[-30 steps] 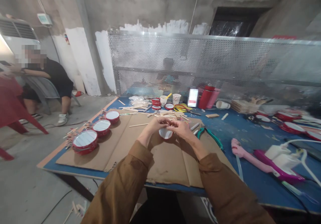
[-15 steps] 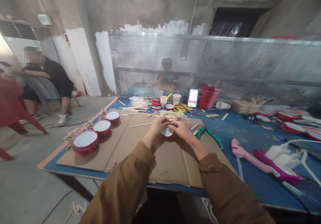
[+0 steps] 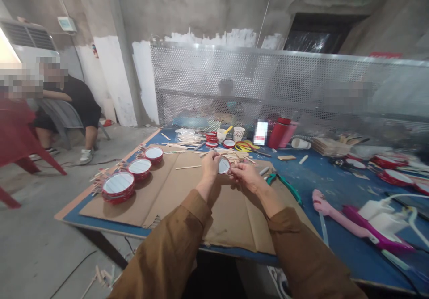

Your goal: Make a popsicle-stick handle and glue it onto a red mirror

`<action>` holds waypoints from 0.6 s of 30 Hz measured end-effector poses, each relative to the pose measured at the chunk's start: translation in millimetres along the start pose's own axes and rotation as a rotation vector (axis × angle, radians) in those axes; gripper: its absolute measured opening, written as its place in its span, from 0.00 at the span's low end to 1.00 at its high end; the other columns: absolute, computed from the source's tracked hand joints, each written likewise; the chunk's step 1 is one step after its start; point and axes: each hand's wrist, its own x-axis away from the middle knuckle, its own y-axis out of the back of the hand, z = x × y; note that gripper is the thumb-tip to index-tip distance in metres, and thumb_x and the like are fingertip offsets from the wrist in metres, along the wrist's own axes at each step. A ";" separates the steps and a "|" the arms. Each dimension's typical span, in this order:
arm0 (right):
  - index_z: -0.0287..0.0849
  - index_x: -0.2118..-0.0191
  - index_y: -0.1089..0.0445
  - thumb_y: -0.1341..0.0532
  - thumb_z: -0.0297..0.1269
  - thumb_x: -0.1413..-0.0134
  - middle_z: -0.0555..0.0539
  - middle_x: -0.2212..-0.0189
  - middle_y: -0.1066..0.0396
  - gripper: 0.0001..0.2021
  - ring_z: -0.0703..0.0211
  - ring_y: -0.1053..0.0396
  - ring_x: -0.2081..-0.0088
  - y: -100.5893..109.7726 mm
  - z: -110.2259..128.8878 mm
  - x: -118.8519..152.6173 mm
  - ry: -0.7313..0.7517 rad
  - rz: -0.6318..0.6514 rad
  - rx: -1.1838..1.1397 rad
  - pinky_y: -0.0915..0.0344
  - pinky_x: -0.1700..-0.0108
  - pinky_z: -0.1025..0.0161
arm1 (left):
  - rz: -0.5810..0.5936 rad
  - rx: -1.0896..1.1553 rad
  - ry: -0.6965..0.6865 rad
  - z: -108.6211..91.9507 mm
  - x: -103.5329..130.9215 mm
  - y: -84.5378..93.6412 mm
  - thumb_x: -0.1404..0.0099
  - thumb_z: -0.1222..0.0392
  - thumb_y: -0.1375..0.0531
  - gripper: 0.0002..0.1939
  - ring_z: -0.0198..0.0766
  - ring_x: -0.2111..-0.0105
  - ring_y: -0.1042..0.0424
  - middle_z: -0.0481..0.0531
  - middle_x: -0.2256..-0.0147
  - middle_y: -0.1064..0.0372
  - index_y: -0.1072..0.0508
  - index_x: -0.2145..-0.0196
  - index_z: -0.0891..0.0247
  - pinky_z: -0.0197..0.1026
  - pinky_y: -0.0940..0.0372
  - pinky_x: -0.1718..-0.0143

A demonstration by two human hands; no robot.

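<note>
My left hand point(image 3: 209, 167) is closed on the left edge of a small round drum point(image 3: 224, 165) with a white face and a red rim, raised above a cardboard sheet point(image 3: 231, 212). At the drum's right edge my right hand point(image 3: 246, 176) has its fingers pinched together; what is between them is too small to make out. To the left, three larger red drums stand in a row: a near drum point(image 3: 118, 185), a middle drum point(image 3: 140, 168) and a far drum point(image 3: 154, 154). Thin wooden sticks point(image 3: 231, 154) lie just beyond my hands.
Teal-handled pliers point(image 3: 284, 185) lie right of my hands. Farther right are a pink and magenta glue gun point(image 3: 355, 225) and white plugs point(image 3: 373, 214). Paper cups point(image 3: 239, 133), a lit phone point(image 3: 261, 132) and a red bottle point(image 3: 279, 132) line the back. A person point(image 3: 78, 98) sits at far left.
My hands have moved apart slightly. The small drum has tilted up and shows more of its white face, and my right hand has shifted to its right edge.
</note>
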 end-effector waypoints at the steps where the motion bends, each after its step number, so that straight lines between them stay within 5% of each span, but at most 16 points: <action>1: 0.39 0.72 0.30 0.28 0.34 0.53 0.48 0.77 0.24 0.10 0.66 0.29 0.80 0.1 -0.3 -0.2 -0.016 -0.003 -0.019 0.39 0.84 0.75 | -0.009 0.006 0.010 0.5 -0.2 0.1 0.39 0.69 0.41 0.06 0.36 0.66 0.29 0.51 0.68 0.24 0.25 0.70 0.63 0.38 0.36 0.60; 18: 0.36 0.70 0.27 0.32 0.20 0.49 0.46 0.77 0.22 0.06 0.63 0.24 0.78 -14.8 15.7 9.3 -0.245 -0.103 -0.241 0.31 0.82 0.75 | -0.045 0.025 -0.021 1.6 -2.7 -1.6 0.39 0.67 0.43 0.06 0.36 0.68 0.30 0.50 0.69 0.26 0.26 0.71 0.63 0.38 0.36 0.61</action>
